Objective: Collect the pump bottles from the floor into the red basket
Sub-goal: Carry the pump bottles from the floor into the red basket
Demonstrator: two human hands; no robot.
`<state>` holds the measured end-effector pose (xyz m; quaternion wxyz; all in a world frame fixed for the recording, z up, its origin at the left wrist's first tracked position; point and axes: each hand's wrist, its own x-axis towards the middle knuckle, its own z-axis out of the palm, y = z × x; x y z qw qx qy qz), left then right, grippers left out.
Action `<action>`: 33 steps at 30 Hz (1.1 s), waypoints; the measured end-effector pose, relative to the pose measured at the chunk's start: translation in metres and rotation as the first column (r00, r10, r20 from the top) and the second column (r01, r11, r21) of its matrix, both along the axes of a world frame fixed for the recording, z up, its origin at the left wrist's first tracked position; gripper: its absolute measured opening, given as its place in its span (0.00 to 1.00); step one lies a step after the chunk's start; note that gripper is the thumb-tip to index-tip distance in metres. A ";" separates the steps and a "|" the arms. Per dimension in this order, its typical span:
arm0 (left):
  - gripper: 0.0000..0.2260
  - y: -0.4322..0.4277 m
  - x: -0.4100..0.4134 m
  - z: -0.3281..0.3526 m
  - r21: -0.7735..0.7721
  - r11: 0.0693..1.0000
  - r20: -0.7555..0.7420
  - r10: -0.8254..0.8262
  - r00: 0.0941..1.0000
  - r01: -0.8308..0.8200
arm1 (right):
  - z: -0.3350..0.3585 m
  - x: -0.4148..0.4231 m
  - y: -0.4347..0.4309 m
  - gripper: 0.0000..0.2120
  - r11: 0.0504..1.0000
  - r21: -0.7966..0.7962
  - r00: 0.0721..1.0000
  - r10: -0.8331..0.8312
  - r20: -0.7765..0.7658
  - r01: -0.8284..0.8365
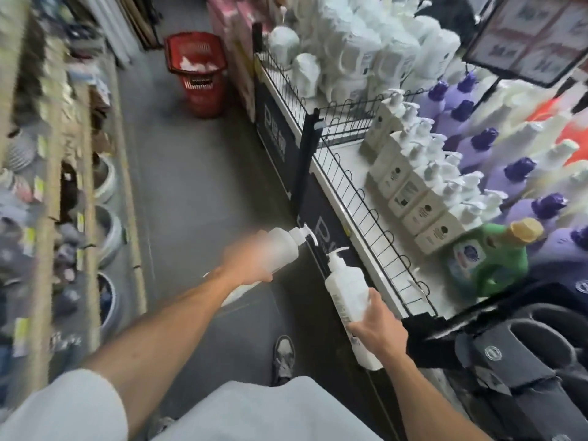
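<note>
My left hand [246,265] grips a white pump bottle [283,245] that lies sideways in the air, its pump head pointing right. My right hand [375,326] holds a second white pump bottle [345,289], tilted with its pump up and to the left. Both bottles hang above the grey aisle floor. The red basket [195,73] stands on the floor far down the aisle, against the right-hand display, with white things inside it.
On the right a white shelf with a black wire rail [366,198] carries pump bottles, purple bottles and a green jug [490,259]. Shelves of bowls [106,218] line the left side. My shoe [283,354] is on the floor below the hands.
</note>
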<state>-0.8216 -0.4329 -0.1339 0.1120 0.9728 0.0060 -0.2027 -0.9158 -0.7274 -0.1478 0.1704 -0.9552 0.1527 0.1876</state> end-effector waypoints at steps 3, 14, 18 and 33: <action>0.35 0.014 0.011 0.003 0.018 0.993 -0.009 0.120 0.993 -0.120 | 0.000 0.043 0.004 0.34 0.996 0.021 0.996 0.086 0.012 -0.087; 0.36 0.068 0.040 -0.004 -0.018 0.929 -0.014 0.369 0.929 -0.369 | 0.000 0.160 0.051 0.36 0.938 0.028 0.938 0.346 0.023 -0.346; 0.38 0.091 0.059 -0.012 -0.032 0.916 -0.008 0.400 0.917 -0.400 | -0.003 0.191 0.080 0.38 0.923 0.023 0.923 0.384 -0.008 -0.383; 0.40 0.231 0.172 -0.028 -0.086 0.876 -0.046 0.473 0.880 -0.475 | -0.005 0.322 0.220 0.39 0.918 0.002 0.918 0.396 0.011 -0.396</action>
